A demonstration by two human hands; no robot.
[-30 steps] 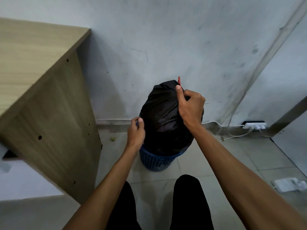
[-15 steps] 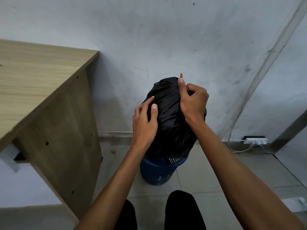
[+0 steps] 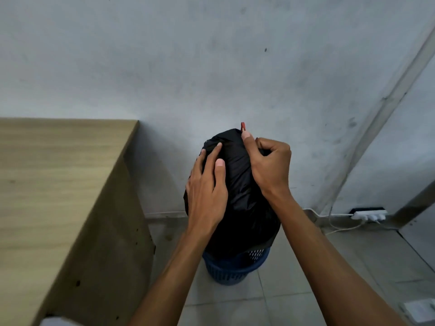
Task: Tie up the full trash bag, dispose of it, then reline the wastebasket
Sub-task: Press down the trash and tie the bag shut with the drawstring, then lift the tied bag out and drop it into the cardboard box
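A full black trash bag (image 3: 237,184) rises out of a blue mesh wastebasket (image 3: 231,267) on the tiled floor by the wall. My right hand (image 3: 268,165) grips the gathered top of the bag, and a short red drawstring tip (image 3: 243,126) sticks up just above the thumb. My left hand (image 3: 207,189) lies flat against the bag's left side with its fingers straight. The bag's lower end still sits inside the basket's rim.
A wooden desk (image 3: 54,184) stands close on the left, its side panel near the basket. A white power strip (image 3: 368,216) with cables lies by the wall at right. A white object (image 3: 421,310) lies on the floor at lower right.
My left hand moved from the basket's rim up onto the bag's side. The bag has risen higher out of the basket in my right hand's grip.
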